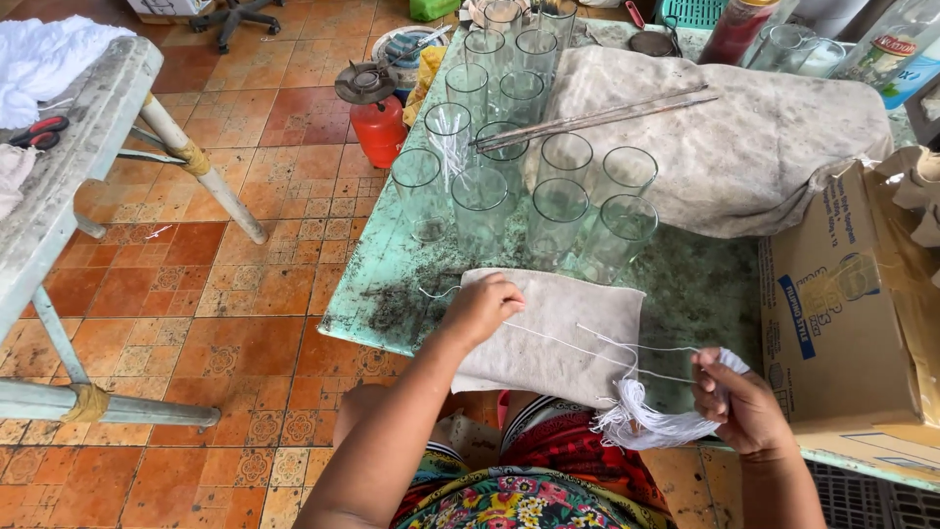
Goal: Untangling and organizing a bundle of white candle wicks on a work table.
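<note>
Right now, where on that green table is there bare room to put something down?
Bare green table lies between the folded cloth, the cardboard box and the glasses. A narrow strip left of the glasses too. The far end is crowded.

two hands (480,309), two cloths (553,333), one cardboard box (842,323), one red canister (379,127)

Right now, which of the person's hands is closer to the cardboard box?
Right. The right hand holds white strings beside the cardboard box; the left hand rests on the folded cloth, farther away.
</note>
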